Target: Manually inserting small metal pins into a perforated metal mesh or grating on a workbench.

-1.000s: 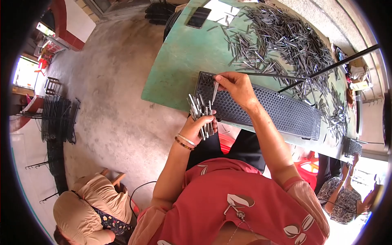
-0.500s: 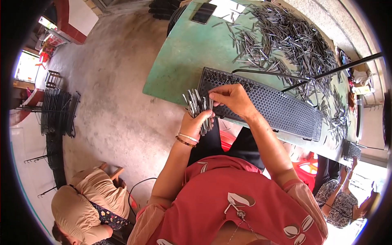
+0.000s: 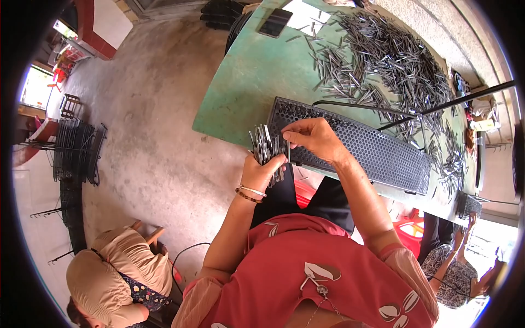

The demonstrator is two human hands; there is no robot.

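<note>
My left hand (image 3: 261, 171) is closed around an upright bundle of thin metal strips (image 3: 263, 143), their silvery and dark ends sticking out above the thumb. Just to its right, my right hand (image 3: 316, 141) pinches a single thin metal strip (image 3: 288, 151) between thumb and fingers, beside the bundle. Both hands are at the near left end of a long black perforated rack (image 3: 383, 153). Small dark pieces stand in the holes along the rack's far left rows. The exact kind of the strips is too small to make out.
A heap of loose strips (image 3: 399, 65) covers the far right of the green table (image 3: 235, 93). A dark phone (image 3: 275, 23) lies near its far edge. Black metal rods (image 3: 465, 98) cross above the rack. A person (image 3: 117, 279) sits at lower left, another (image 3: 451, 273) at right.
The view has shifted slightly, so the table and rack appear a little lower. My right hand stays by the bundle, and the strip at its fingertips now shows more clearly apart from the others.
</note>
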